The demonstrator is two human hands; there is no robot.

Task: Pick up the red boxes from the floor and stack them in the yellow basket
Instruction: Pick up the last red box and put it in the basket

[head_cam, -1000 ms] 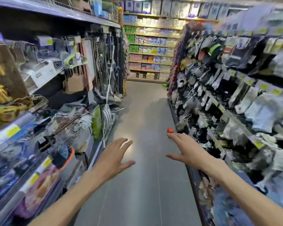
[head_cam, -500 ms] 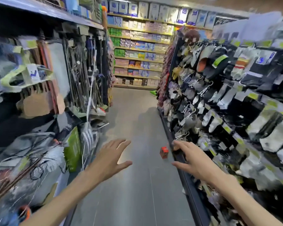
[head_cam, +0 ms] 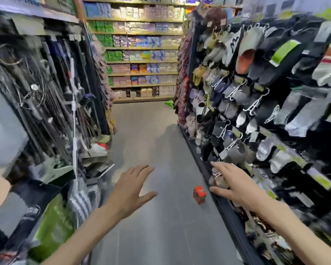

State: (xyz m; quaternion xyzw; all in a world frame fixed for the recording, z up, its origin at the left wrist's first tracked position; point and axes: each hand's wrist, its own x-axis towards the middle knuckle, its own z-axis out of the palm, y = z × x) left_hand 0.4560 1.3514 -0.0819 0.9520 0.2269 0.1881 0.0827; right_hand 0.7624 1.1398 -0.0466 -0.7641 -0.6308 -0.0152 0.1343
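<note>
A small red box (head_cam: 199, 195) stands on the grey aisle floor close to the base of the right-hand shelving. My right hand (head_cam: 232, 185) hovers just right of it, fingers spread and straight, holding nothing. My left hand (head_cam: 131, 189) is stretched out over the floor to the left of the box, also spread with nothing in it. Neither hand touches the box. No yellow basket is in view.
A narrow shop aisle runs ahead. Hanging socks and slippers (head_cam: 256, 104) fill the right rack, mops and cleaning tools (head_cam: 52, 104) the left. Stocked shelves (head_cam: 141, 54) close the far end. A green object (head_cam: 169, 103) lies on the floor there.
The view has advanced along the aisle. The red box, earlier hidden behind my right fingertips, now shows nearer and lower, between my two hands. Both hands stay spread.
</note>
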